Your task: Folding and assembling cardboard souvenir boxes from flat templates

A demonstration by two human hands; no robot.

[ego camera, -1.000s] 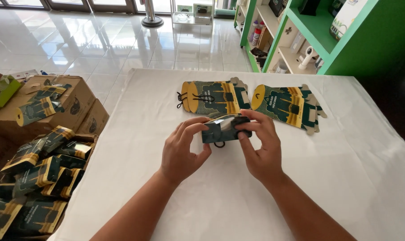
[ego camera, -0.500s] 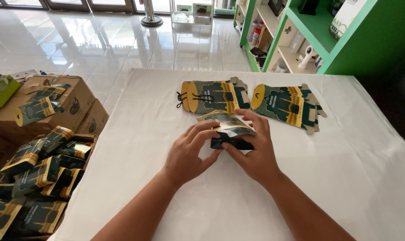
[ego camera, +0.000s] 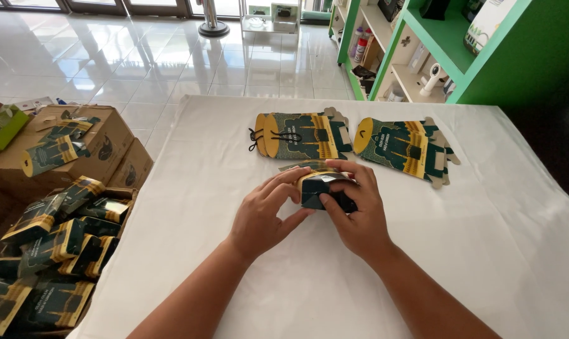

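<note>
Both hands are clamped around a small dark green and gold cardboard box (ego camera: 322,186) near the middle of the white tablecloth (ego camera: 472,251): left hand (ego camera: 262,216) pressing its side, right hand (ego camera: 358,216) pinching the glossy front. Flat die-cut box blanks (ego camera: 400,147) with scalloped edges lie just behind.

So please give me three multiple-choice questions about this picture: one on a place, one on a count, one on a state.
1. Where do the finished boxes lie?
A. on the green shelf
B. left of the table
C. on the table

2. How many piles of flat cards lie on the tablecloth?
A. two
B. four
C. none

3. The small box is:
A. lying untouched
B. held by one hand
C. held by both hands

Answers:
1. B, they are heaped beside the table.
2. A, left pile and right pile.
3. C, left hand and right hand grip it.
</note>
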